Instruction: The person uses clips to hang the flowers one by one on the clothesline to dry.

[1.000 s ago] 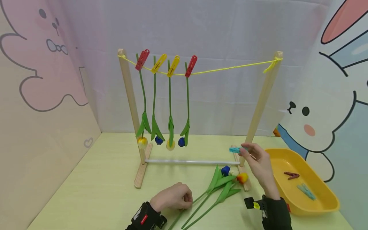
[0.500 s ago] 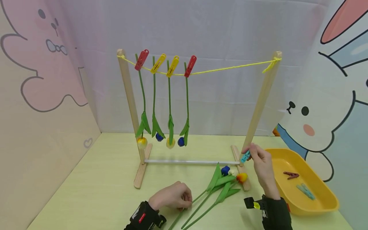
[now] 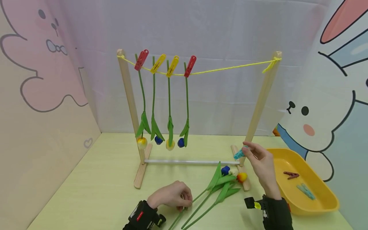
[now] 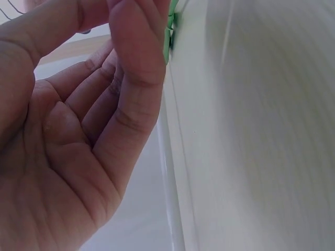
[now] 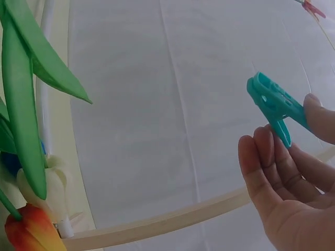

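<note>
My left hand (image 3: 172, 195) is low at the table's front, thumb and fingertips pinching the stem of a tulip (image 3: 199, 196). Its leaves lie with two other artificial tulips (image 3: 224, 191), whose blue, white and orange-yellow heads bunch by the rack's right foot. In the left wrist view the curled fingers hide most of the stem. To the right, my right hand (image 3: 262, 167) pinches a turquoise clothespin (image 5: 277, 102) by its handle end between thumb and fingers, raised above the flower heads. The clothespin's biting end points away from the palm.
A wooden rack (image 3: 260, 99) carries a yellow string (image 3: 230, 68) with several tulips hung head-down from red and yellow clothespins (image 3: 172, 66) on its left half. A white rod (image 3: 189, 162) joins its feet. A yellow basin (image 3: 313, 209) at right holds a dark red clothespin (image 3: 291, 175) and a pale green one (image 3: 306, 191).
The turquoise clothespin has turned in my right fingers, dipping steeply and then swinging partly back to point lower left. My left hand has barely shifted, still pinching the stem.
</note>
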### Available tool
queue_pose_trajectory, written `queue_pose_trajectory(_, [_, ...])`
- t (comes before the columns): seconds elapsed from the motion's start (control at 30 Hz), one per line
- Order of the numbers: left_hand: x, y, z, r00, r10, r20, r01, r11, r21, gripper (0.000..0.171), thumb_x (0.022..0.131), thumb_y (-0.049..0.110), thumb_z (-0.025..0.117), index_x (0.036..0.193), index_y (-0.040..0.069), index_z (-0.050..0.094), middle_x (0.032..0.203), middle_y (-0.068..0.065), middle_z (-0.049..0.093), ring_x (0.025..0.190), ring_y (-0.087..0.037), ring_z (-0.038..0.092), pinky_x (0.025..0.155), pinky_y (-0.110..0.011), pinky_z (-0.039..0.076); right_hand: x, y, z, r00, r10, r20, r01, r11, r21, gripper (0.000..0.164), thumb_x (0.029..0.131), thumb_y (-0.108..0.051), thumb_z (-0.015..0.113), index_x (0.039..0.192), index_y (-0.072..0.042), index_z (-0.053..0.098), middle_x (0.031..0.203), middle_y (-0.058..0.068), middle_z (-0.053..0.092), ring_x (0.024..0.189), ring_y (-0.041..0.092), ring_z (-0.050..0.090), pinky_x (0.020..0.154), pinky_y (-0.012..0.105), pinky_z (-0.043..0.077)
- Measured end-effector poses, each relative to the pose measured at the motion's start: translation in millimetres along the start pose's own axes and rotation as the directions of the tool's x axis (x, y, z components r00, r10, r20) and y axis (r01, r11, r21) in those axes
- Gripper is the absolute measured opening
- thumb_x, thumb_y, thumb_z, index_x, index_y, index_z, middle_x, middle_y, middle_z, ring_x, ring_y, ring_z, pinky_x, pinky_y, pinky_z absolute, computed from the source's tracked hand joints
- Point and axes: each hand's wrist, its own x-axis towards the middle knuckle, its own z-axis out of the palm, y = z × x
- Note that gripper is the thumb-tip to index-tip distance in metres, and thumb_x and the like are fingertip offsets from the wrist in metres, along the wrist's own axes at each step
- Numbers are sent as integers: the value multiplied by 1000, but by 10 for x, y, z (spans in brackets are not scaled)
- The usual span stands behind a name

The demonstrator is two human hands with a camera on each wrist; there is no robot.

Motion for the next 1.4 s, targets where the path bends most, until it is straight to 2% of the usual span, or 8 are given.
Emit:
queue_pose_trajectory(0.17, [-8,-5,-15,1000,15,9,-14,1000,-11,13,94,9,68,82,7,72,60,6,63,48,-3,57,49,-15,41,-1,-25,2,1000,14,-17,-14,1000,-12,23,97,-6,66,115,7,68,88,-21,70,83,-3,66,80,9,52])
queue_pose_trajectory(0.27, [-14,-9,-21,1000,19,13,-19,1000,-23,13,94,9,68,83,6,73,60,4,64,48,-3,57,50,-15,41,-3,-25,4,1000,-4,-15,4,1000,4,28,96,-5,66,116,15,62,89,-20,70,87,-3,66,81,9,53])
queue_pose_trajectory(0.57, [-36,-10,-49,997,58,54,-52,992,-112,13,96,9,67,90,-2,72,73,-22,71,50,-5,57,52,-18,44,-9,-21,11,996,-65,-63,73,989,128,26,91,3,69,109,19,58,93,-11,72,85,3,66,83,11,54])
queue_pose_trajectory(0.77, [-40,-17,-82,994,85,65,-75,987,-141,16,96,11,66,94,-3,72,75,-24,71,51,-3,58,52,-21,48,-8,-41,13,986,-107,-126,129,975,183,21,89,14,65,105,24,56,88,-7,71,79,5,66,80,12,54])
queue_pose_trajectory(0.93, [-52,-19,-109,990,118,74,-102,975,-195,19,97,13,66,99,-6,71,82,-27,71,53,-3,58,53,-24,50,-9,-35,6,981,-127,-147,159,960,230,21,90,11,65,105,23,56,90,-5,71,80,6,65,80,13,54])
queue_pose_trajectory(1.03, [-61,-26,-134,984,160,77,-137,961,-240,24,99,12,62,104,-11,68,88,-32,71,55,-2,59,55,-33,53,-5,-42,9,979,-124,-159,161,957,243,18,91,14,62,106,22,57,87,-5,68,80,5,65,80,12,54])
queue_pose_trajectory(1.17, [-70,-35,-175,972,229,50,-205,933,-297,30,101,12,59,110,-16,63,94,-37,68,59,-2,60,60,-45,56,-1,-54,11,978,-115,-171,159,949,271,16,91,17,60,106,20,59,84,-3,64,79,5,64,80,13,55])
queue_pose_trajectory(1.4, [-67,-33,-210,960,269,-81,-279,879,-386,36,102,16,59,124,-14,57,102,-41,65,68,-2,64,68,-25,55,-5,-62,-4,979,-112,-170,158,944,289,16,91,17,60,107,20,58,84,-3,64,78,5,64,79,13,55])
